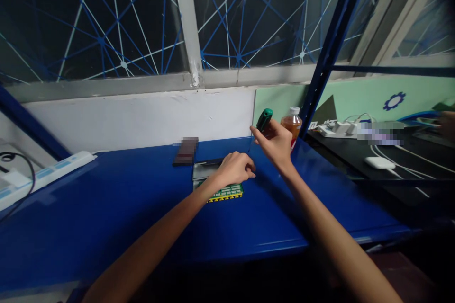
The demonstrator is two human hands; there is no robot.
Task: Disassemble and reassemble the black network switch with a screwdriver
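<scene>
My right hand [277,142] is raised above the table and closed around a screwdriver with a green handle [265,118]. Its thin shaft appears to point down, toward the tabletop. To the left and lower, my left hand [235,169] reaches over a device with a green circuit board [231,191], yellow along its front edge. The left fingers are curled together, and anything between them is hidden. A grey panel [204,170] lies at the back of the board, partly covered by the left hand and forearm.
Behind the board a dark flat object [185,152] lies on the blue table [149,208]. A bottle of orange drink [292,125] stands behind my right hand. At left is a white power strip [50,173]; at right, a black table [341,154] carries cables and a white case [379,163].
</scene>
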